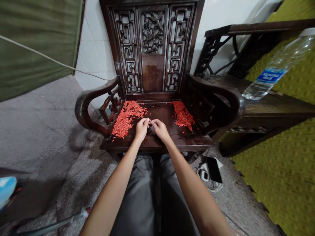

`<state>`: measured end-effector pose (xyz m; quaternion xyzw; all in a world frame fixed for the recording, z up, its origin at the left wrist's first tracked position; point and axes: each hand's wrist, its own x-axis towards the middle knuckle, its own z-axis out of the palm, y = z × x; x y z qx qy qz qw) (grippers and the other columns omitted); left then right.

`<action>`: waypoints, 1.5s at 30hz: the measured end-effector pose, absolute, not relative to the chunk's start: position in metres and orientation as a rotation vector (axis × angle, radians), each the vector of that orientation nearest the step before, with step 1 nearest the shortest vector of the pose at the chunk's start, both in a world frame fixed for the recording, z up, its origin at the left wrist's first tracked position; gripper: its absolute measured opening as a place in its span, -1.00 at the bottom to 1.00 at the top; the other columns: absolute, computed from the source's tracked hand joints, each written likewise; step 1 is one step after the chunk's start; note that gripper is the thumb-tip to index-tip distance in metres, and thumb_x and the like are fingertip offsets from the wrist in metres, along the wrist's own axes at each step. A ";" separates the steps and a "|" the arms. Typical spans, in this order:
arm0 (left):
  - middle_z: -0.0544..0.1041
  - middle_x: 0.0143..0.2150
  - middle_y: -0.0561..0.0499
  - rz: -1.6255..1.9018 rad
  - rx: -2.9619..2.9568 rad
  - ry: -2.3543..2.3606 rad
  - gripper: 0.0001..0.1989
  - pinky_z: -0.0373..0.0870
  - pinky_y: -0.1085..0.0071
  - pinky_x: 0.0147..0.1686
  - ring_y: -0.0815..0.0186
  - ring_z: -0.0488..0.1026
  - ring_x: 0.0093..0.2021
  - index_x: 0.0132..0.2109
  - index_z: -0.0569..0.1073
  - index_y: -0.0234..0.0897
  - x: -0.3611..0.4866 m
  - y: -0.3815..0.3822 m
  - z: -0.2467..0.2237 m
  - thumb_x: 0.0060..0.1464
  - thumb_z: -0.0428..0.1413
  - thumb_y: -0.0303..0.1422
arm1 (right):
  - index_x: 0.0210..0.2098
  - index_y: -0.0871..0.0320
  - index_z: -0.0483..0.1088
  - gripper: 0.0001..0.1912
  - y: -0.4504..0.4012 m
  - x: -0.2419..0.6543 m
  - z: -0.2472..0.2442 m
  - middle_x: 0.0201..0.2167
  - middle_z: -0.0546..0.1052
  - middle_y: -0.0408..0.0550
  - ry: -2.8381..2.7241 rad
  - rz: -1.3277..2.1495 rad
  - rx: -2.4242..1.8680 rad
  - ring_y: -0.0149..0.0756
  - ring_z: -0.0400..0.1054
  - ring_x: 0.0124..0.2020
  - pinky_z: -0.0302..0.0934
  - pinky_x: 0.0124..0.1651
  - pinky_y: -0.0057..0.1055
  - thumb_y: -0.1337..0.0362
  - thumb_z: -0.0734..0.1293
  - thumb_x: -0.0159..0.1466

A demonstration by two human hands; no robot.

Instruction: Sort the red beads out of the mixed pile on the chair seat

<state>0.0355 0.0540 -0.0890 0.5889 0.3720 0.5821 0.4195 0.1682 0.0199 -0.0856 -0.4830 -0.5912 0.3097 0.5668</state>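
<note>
Two spreads of small red pieces lie on the dark wooden chair seat (pixel 159 113): a larger left pile (pixel 125 119) and a smaller right pile (pixel 182 114). Near the seat's front middle, my left hand (pixel 142 128) and my right hand (pixel 159 127) meet almost fingertip to fingertip. Both hands are pinched closed. Something tiny and reddish shows between the fingertips, too small to name. Just below the fingers sits a small dark heap (pixel 151 130), partly hidden by the hands. A few loose red pieces are scattered between the piles.
Curved armrests (pixel 86 108) flank the seat, with a carved backrest (pixel 154 32) behind. At the right, a water bottle (pixel 268 77) stands on a wooden side table (pixel 283 106). A black phone (pixel 213 169) and a white device with cable (pixel 204 175) lie on the floor.
</note>
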 end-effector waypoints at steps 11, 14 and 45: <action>0.61 -0.24 -0.12 1.496 1.217 0.876 -0.63 0.52 0.33 -0.24 0.36 0.53 -0.42 -0.14 0.51 -0.33 0.034 0.050 -0.083 0.13 0.26 -0.09 | -0.25 0.12 0.47 -0.77 0.025 0.169 -0.092 -0.34 0.57 -0.11 -1.393 0.706 -1.134 -0.32 0.40 -0.35 0.27 -0.20 -0.42 0.13 0.27 0.26; 0.62 -0.19 -0.13 1.522 1.203 0.887 -0.65 0.50 0.36 -0.23 0.34 0.53 -0.35 -0.15 0.54 -0.33 0.034 0.051 -0.084 0.06 0.32 -0.14 | -0.25 0.12 0.47 -0.79 0.025 0.169 -0.093 -0.33 0.57 -0.11 -1.387 0.699 -1.139 -0.32 0.40 -0.34 0.27 -0.19 -0.42 0.15 0.27 0.26; 0.56 -0.09 -0.14 1.244 2.127 1.403 -0.88 0.28 0.12 0.05 0.03 0.41 -0.02 -0.17 0.62 -0.18 0.047 0.047 -0.080 0.17 0.19 -0.43 | 0.09 0.15 0.32 -0.53 0.006 0.192 -0.076 -0.16 0.50 0.11 -0.752 0.340 -1.374 -0.16 0.40 -0.20 0.26 -0.18 -0.31 0.02 -0.01 0.48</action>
